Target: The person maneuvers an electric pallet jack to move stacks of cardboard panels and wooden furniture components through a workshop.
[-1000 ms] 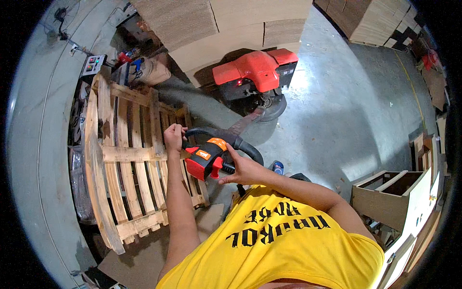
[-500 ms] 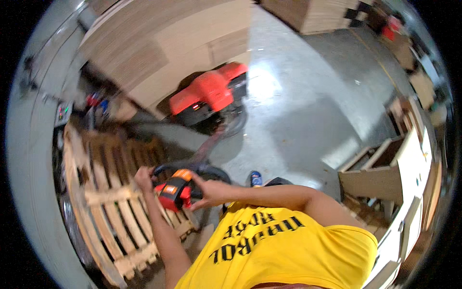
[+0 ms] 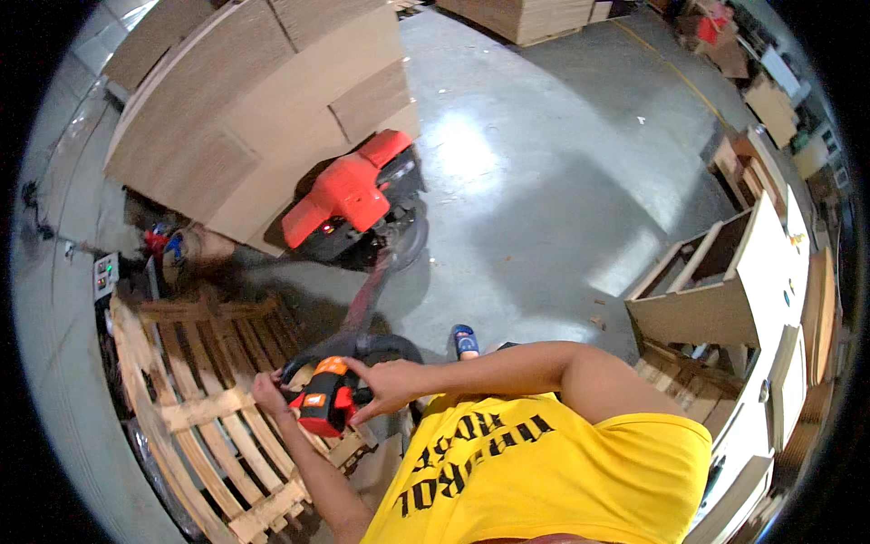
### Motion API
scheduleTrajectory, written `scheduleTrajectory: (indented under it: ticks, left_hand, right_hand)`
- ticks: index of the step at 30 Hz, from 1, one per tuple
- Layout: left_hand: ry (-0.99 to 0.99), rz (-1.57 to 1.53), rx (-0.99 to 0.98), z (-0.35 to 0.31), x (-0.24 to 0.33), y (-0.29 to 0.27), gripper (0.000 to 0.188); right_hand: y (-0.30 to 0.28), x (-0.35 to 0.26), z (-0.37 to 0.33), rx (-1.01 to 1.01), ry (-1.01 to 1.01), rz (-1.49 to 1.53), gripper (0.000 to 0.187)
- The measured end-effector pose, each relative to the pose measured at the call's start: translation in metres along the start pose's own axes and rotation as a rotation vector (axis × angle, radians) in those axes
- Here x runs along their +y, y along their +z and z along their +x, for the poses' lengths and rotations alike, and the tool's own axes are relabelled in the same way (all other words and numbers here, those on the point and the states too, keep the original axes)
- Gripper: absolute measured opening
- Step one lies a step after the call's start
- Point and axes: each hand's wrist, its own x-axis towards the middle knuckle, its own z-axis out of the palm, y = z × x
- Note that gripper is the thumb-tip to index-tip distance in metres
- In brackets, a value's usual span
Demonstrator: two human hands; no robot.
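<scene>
Both my hands are on the tiller handle (image 3: 326, 397) of an electric pallet jack, a black and red control head with orange patches. My left hand (image 3: 270, 393) is closed at the handle's left end. On the other side, my right hand (image 3: 390, 384) wraps the right grip, its thumb near the red and black controls. A dark tiller arm (image 3: 364, 304) runs from the handle to the red-covered body of the pallet jack (image 3: 349, 195). Directly beyond the body stands a large stack of wood-grain boards (image 3: 245, 136).
Wooden pallets (image 3: 213, 422) lie close on my left, beside the grey wall. At right stand pale cabinet-like units (image 3: 698, 313). Another board stack (image 3: 521, 18) is at the far top. Grey floor (image 3: 544, 190) stretches ahead, and my blue sandal (image 3: 465, 340) shows below the handle.
The pallet jack body and the board stack have shifted left in the picture, and the handle sits slightly lower. Both hands keep their hold.
</scene>
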Motion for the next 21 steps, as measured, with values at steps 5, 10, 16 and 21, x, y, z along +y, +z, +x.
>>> scheduleTrajectory:
  ticks: [5, 10, 16, 21]
  left_hand:
    - [0.050, -0.012, 0.013, -0.022, 0.026, 0.029, 0.024]
    - [0.093, -0.007, 0.014, -0.036, 0.031, 0.037, 0.026]
    - [0.101, -0.140, 0.041, -0.048, 0.028, 0.043, 0.025]
    - [0.016, -0.347, 0.444, -0.113, -0.014, 0.045, 0.057]
  right_hand:
    - [-0.011, 0.023, -0.006, 0.054, -0.085, 0.022, 0.124]
    - [-0.029, 0.016, -0.018, 0.007, -0.043, 0.013, 0.122]
    - [-0.012, 0.043, 0.000, 0.070, -0.028, -0.121, 0.090]
    - [-0.049, 0.008, 0.007, -0.311, -0.079, 0.023, 0.071]
